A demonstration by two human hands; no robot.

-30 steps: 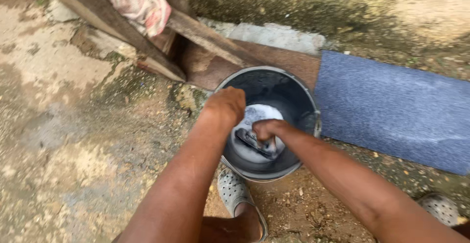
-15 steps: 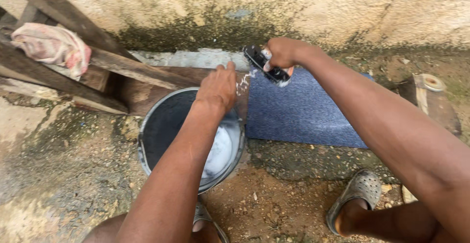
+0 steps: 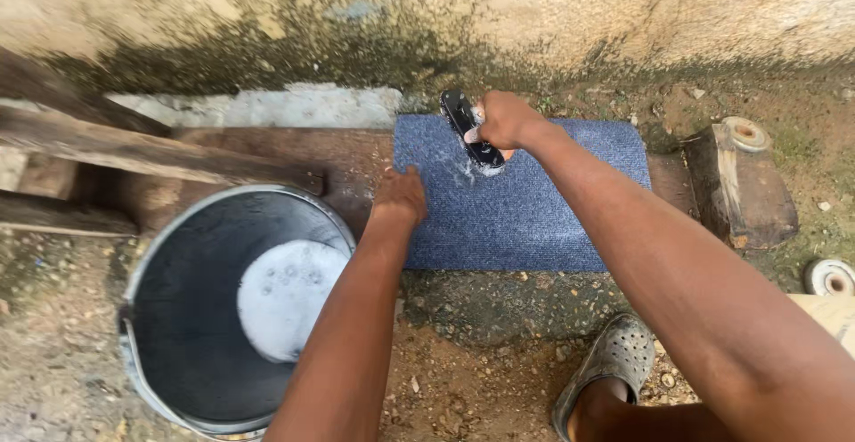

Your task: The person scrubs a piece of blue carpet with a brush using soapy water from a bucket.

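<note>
My right hand (image 3: 506, 120) grips a black scrubbing brush (image 3: 469, 129), wet and foamy, pressed on the far edge of a blue mat (image 3: 552, 202) that lies on a wooden board by the wall. My left hand (image 3: 399, 194) rests on the mat's left edge, fingers curled over it. A dark metal bucket (image 3: 178, 255) with soapy white water at its bottom stands to the left of the mat, near my left forearm.
A stained wall runs along the top. Wooden planks (image 3: 134, 153) lean at the left. A rusty metal block (image 3: 744, 184) sits to the right of the mat. My sandalled foot (image 3: 610, 362) stands on the gravelly dirt below the mat.
My right hand carried the brush from the bucket's soapy water up and onto the mat. My left hand left the bucket rim and now sits on the mat's left edge. The view shifted right.
</note>
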